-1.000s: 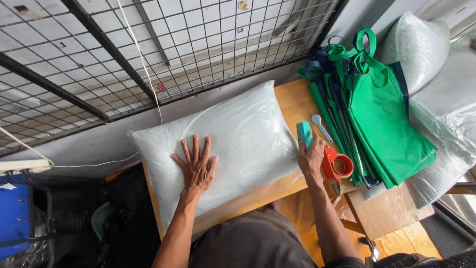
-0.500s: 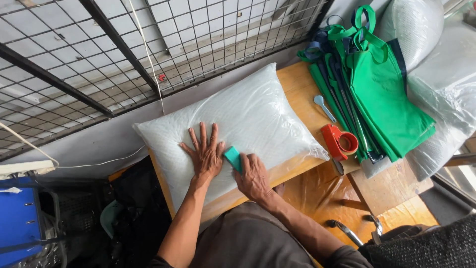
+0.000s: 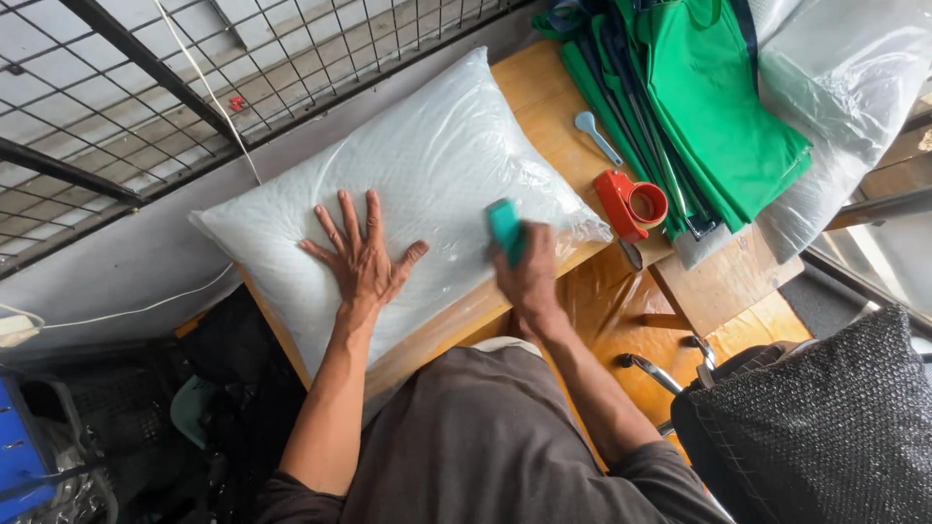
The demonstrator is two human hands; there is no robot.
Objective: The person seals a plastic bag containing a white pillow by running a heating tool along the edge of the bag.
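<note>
Fingers of the left hand (image 3: 361,258) splay flat on the plastic-wrapped pillow (image 3: 427,184); the right hand (image 3: 529,277) grips a teal block (image 3: 505,229) over the wooden table (image 3: 544,97) beside a wire-mesh fence (image 3: 146,97).

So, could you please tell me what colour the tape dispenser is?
The tape dispenser is red, in the head view.

- The right hand (image 3: 532,277), gripping a small teal block (image 3: 505,231), has come off the wooden table near the red tape dispenser (image 3: 631,204) and onto the clear plastic-wrapped pillow (image 3: 427,184)
- Half a second ago it sat just beside the left hand (image 3: 364,257); now it is farther toward the dispenser end of the pillow, blurred
- The left hand's fingers spread wider
</note>
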